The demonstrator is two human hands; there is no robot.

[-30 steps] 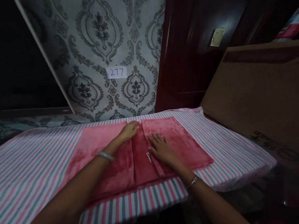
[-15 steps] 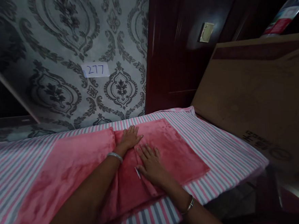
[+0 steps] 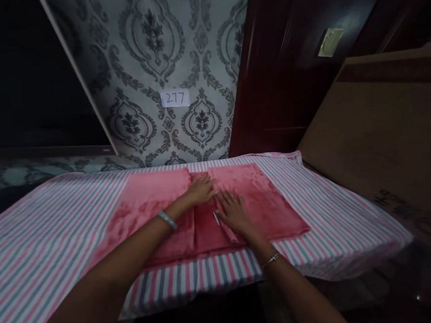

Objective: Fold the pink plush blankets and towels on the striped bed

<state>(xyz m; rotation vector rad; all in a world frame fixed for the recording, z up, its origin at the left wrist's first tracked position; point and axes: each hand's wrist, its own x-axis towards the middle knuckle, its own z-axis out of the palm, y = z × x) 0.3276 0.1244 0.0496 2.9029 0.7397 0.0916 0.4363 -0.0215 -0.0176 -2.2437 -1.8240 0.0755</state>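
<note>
A plush pink cloth (image 3: pixel 155 200), perhaps a blanket, lies folded in from both sides, with a darker strip (image 3: pixel 208 236) of it showing between the two folds. My left hand (image 3: pixel 201 189) rests open near the far end of that strip, palm down. Just to its right, my right hand (image 3: pixel 234 212) lies flat on the edge of the right fold, fingers spread. A small white tag (image 3: pixel 216 219) sticks out beside my right thumb. Neither hand grips the cloth.
Beneath the cloth is a striped cover (image 3: pixel 326 222) hanging over the near edge. Behind stand a patterned wall with a paper label (image 3: pixel 175 98) and a dark red door panel (image 3: pixel 269 79). A large cardboard box (image 3: pixel 391 134) is at the right, a dark screen (image 3: pixel 28 76) at the left.
My view has swung left and drawn back, so everything sits farther right and looks smaller. Both hands stay flat on the cloth, and its folds look much the same.
</note>
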